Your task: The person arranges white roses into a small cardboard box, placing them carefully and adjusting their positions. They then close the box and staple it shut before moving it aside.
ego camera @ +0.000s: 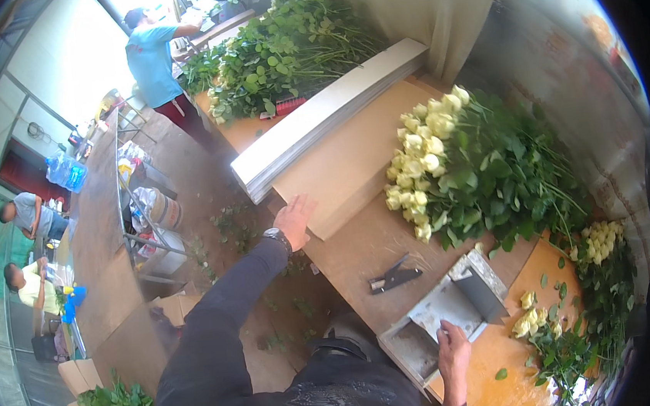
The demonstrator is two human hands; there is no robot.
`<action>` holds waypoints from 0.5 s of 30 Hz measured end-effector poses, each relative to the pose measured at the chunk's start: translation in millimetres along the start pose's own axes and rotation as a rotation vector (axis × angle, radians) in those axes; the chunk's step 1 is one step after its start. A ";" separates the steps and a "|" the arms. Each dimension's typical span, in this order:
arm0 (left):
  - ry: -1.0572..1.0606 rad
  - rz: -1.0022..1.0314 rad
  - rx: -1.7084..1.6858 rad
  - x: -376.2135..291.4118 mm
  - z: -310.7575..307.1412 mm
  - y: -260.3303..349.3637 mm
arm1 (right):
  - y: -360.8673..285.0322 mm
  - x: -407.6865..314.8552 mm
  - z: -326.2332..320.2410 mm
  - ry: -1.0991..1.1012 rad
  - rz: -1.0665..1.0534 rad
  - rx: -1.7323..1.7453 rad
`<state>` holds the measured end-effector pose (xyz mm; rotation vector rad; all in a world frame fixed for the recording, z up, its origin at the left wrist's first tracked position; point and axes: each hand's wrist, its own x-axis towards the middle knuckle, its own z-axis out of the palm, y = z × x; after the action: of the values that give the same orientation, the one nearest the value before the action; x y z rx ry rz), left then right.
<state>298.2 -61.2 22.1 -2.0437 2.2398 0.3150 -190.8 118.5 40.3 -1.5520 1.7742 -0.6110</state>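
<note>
My left hand (296,221), with a dark watch on the wrist, reaches forward, its fingers on the near left corner of a stack of brown cardboard sheets (351,169). Beyond that stack lies a taller pile of long white cardboard strips (332,118). My right hand (453,347) is at the edge of a grey box-like holder (412,343), fingers curled; whether they pinch something thin cannot be seen. A black stapler (395,276) rests on the wooden table between my hands. To the right of the cardboard lies a heap of pale yellow-white roses (422,151) with leafy stems.
More roses lie at the right edge (601,242) and low right (529,321). A pile of green rose stems (288,49) covers the far table, where a person in blue (153,61) stands. A long wooden table (99,234) runs at left, two people beyond it. Leaves litter the floor.
</note>
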 end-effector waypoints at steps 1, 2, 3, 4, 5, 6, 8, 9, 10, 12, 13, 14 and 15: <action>-0.035 0.030 0.064 13.1 -1.8 -9.7 | -2.2 2.8 5.6 0.048 0.060 0.000; -0.071 0.062 0.118 26.3 2.0 -17.4 | -3.0 4.5 10.1 0.103 0.102 0.010; -0.101 0.096 0.168 41.8 5.8 -25.4 | -3.8 8.3 13.7 0.165 0.167 0.025; -0.135 0.125 0.201 53.0 7.1 -34.0 | -5.0 11.0 15.5 0.201 0.220 -0.029; -0.119 0.141 0.200 61.7 10.8 -42.4 | -5.7 13.8 16.8 0.208 0.233 -0.058; -0.094 0.165 0.195 68.9 14.2 -49.4 | -6.8 15.3 17.0 0.219 0.272 -0.079; -0.061 0.220 0.159 76.8 18.1 -58.0 | -9.6 15.3 15.7 0.232 0.318 -0.155; -0.054 0.250 0.132 78.2 17.4 -63.5 | -11.1 16.0 14.7 0.219 0.333 -0.182; -0.078 0.267 0.114 78.7 14.7 -66.9 | -12.5 15.3 14.5 0.216 0.335 -0.160; -0.100 0.322 0.102 78.6 5.8 -73.6 | -13.7 15.7 13.5 0.231 0.335 -0.104; -0.110 0.343 0.101 76.9 -0.5 -77.5 | -14.1 16.5 13.3 0.221 0.372 -0.126; -0.106 0.370 0.088 77.6 -5.9 -80.3 | -14.5 16.8 13.1 0.217 0.385 -0.127; -0.149 0.381 0.082 78.7 -11.1 -83.7 | -14.8 17.4 13.2 0.213 0.398 -0.126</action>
<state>374.2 -147.1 9.1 -1.4914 2.4885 0.3815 -172.0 100.0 39.2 -1.1932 2.2438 -0.4877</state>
